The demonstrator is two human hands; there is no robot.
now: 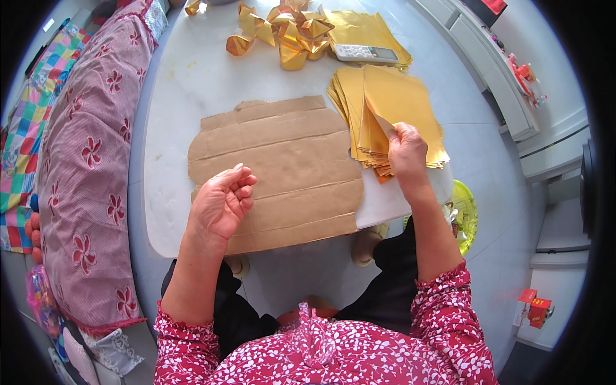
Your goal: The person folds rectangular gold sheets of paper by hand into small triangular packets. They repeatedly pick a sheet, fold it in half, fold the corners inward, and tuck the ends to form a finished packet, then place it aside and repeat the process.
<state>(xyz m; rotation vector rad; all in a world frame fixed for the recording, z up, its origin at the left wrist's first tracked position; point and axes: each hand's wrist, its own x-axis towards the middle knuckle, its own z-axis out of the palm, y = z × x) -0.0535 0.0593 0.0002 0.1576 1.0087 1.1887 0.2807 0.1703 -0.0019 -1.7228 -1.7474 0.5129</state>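
A flattened piece of brown cardboard (284, 163) lies on the white table (168, 120) in front of me. My left hand (225, 199) is over its left part, fingers loosely curled, with nothing seen in it. To the right of the cardboard is a fanned stack of gold foil paper sheets (353, 103). My right hand (408, 147) pinches the near edge of the top gold sheet (397, 96), which is partly lifted and bent up on its left side. Folded gold paper ingots (292, 50) are piled at the far side of the table.
A white handset with buttons (366, 53) rests on another stack of gold sheets (370, 29) at the far right. A yellow-green basket (464, 216) stands on the floor by the table's right corner. A sofa with a pink flowered cover (91, 192) runs along the left.
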